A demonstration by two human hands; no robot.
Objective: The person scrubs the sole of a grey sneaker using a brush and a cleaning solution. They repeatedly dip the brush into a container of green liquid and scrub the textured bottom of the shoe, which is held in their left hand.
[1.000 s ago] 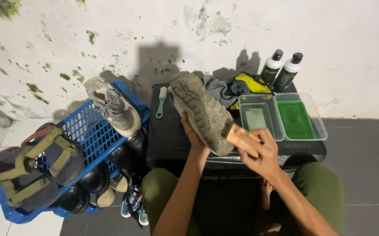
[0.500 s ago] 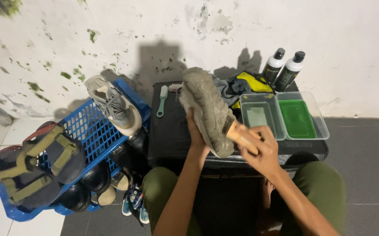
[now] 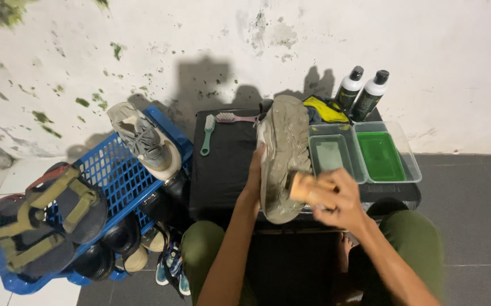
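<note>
Fingers of the left hand [image 3: 255, 173] wrap the side of a dirty grey shoe [image 3: 283, 156], holding it sole-up over the black bench [image 3: 222, 164]. Fingers of the right hand [image 3: 336, 199] are closed round a wooden brush [image 3: 305, 188] pressed against the sole near the shoe's nearer end. Right of the shoe sit two clear tubs [image 3: 364, 153], one with green liquid, and two dark bottles [image 3: 361, 93] behind them. Left of the shoe lie two small brushes [image 3: 217, 127], and further left a blue basket [image 3: 115, 175] full of footwear.
</note>
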